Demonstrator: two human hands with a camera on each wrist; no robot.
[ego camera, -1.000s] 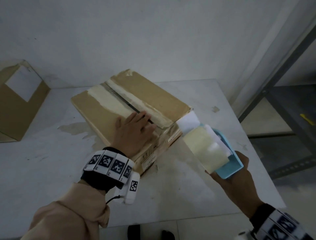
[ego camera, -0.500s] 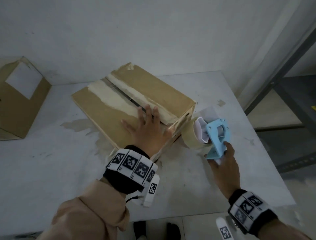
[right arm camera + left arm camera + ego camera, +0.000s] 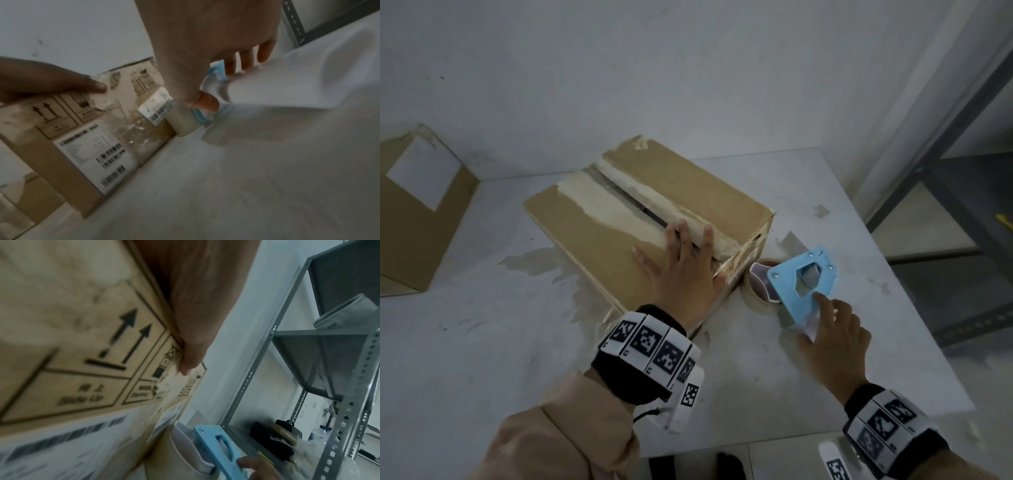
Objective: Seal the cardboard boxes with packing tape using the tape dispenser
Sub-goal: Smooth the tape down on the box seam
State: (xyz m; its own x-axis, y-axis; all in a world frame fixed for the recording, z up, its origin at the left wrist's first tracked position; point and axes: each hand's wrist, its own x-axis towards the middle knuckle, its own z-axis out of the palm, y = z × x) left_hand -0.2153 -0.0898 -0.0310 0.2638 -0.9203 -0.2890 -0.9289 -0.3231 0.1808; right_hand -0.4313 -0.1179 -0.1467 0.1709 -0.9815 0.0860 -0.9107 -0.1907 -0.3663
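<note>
A brown cardboard box (image 3: 619, 246) lies on the white table with a gap along its top seam. My left hand (image 3: 681, 270) presses flat on the top near the right end, fingers spread across the seam and thumb over the edge (image 3: 191, 363). The blue tape dispenser (image 3: 787, 291) with its tape roll (image 3: 760, 284) stands on the table against the box's right end. My right hand (image 3: 825, 322) holds it from the near side, index finger on the blue plate. In the right wrist view the thumb (image 3: 205, 104) and fingers (image 3: 246, 61) lie on either side of it.
A second cardboard box (image 3: 417, 212) with a white label leans at the far left by the wall. Grey metal shelving (image 3: 962, 205) stands past the table's right edge. The table's front edge (image 3: 791, 442) runs just below my wrists.
My right hand has brought the dispenser down from the air onto the table beside the box's right end. My left hand has slid a little further onto the box top.
</note>
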